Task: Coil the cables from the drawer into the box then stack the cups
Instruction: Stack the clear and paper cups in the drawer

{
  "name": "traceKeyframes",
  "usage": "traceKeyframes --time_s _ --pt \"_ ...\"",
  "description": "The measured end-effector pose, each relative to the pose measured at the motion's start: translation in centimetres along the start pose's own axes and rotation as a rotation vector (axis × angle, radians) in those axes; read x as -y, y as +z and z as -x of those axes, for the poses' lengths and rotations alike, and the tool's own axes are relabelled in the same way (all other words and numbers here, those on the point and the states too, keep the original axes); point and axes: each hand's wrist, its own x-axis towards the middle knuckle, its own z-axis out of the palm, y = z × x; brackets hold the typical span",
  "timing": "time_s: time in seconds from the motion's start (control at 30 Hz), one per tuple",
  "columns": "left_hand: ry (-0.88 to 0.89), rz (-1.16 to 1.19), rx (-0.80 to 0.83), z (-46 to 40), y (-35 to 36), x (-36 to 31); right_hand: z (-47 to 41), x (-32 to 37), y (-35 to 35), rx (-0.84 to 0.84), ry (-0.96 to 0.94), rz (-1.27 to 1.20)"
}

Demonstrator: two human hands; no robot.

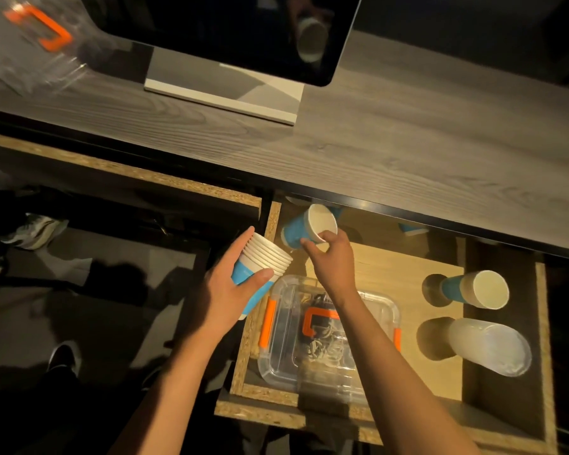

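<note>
Grey woodgrain desk [408,152] bears a monitor [230,31] above the open drawer [506,323].

Blue wall and white rim band on the stack of cups [260,274], the same blue and white on the single cup [309,228] and on the standing cup [473,289]. Frosted, colourless on the plastic cup [490,346]. Clear on the box [326,339], with orange latches and an orange handle; black and pale grey on the cables [322,348] inside. Pale speckled chipboard on the drawer [273,221] edges. Grey wood grain across the desk [408,142]. Black on the monitor [227,27] screen, white on its base.
</note>
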Motion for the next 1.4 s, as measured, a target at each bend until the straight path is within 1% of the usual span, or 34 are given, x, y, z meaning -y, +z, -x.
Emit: traceKeyframes --time_s 0.13,0.23,0.27,0.3,0.33,0.43,0.5,0.57,0.67,0.8,0.83,0.87,0.97,1.0,1.03,1.1,1.2,1.27,1.4 --pt "0.031 -0.011 0.091 0.6 1.0 -1.1 4.3 1.0 -3.3 -0.044 0.096 -0.355" --pt "0.037 -0.038 0.171 1.2 1.8 -1.2 6.0 1.4 -6.3 -0.156 0.117 -0.516" --pt "0.035 -0.040 0.183 1.5 2.1 -1.1 6.2 1.4 -7.3 -0.163 0.106 -0.538" --pt "0.036 -0.033 0.190 1.7 2.5 -1.2 6.4 1.3 -7.9 -0.128 0.088 -0.540" --pt "0.040 -0.024 0.194 2.0 2.8 -1.2 6.6 1.4 -8.3 -0.058 0.073 -0.540" --pt "0.055 -0.017 0.196 2.5 4.0 -1.5 7.5 1.3 -7.9 0.170 0.040 -0.420" --pt "0.071 -0.021 0.193 2.6 4.8 -1.8 8.3 1.2 -7.3 0.268 0.041 -0.400" --pt "0.089 -0.010 0.186 2.5 5.4 -1.9 9.2 1.3 -6.8 0.328 0.071 -0.458" --pt "0.101 0.010 0.198 2.6 5.8 -1.8 9.8 0.9 -6.4 0.348 0.025 -0.477" --pt "0.103 -0.073 0.201 2.7 5.0 -0.9 9.4 0.5 -6.4 0.481 0.044 -0.519" --pt "0.099 -0.077 0.201 2.6 4.7 -0.6 8.8 0.4 -6.3 0.493 0.040 -0.516" --pt "0.097 -0.078 0.196 2.5 4.2 -0.4 8.0 0.2 -6.0 0.452 0.023 -0.475" --pt "0.091 -0.068 0.135 2.1 3.1 0.1 4.1 -0.9 -4.4 0.094 0.036 -0.202" --pt "0.075 -0.036 0.107 1.8 2.8 0.2 2.4 -1.3 -3.9 0.017 0.071 -0.125" --pt "0.055 0.007 0.076 1.4 2.4 0.4 0.8 -1.5 -3.5 -0.011 0.115 -0.082" --pt "0.034 0.045 0.022 0.4 1.4 0.6 -2.4 -1.9 -2.3 0.025 0.226 -0.074" --pt "0.041 0.020 0.015 -1.1 0.7 0.8 -5.6 -2.1 -0.4 0.059 0.375 -0.134" --pt "0.048 0.012 0.014 -1.7 0.7 0.7 -7.1 -2.5 0.9 0.055 0.432 -0.176" --pt "0.057 0.060 0.069 -1.9 1.1 0.4 -9.5 -3.3 2.4 0.037 0.511 -0.091"
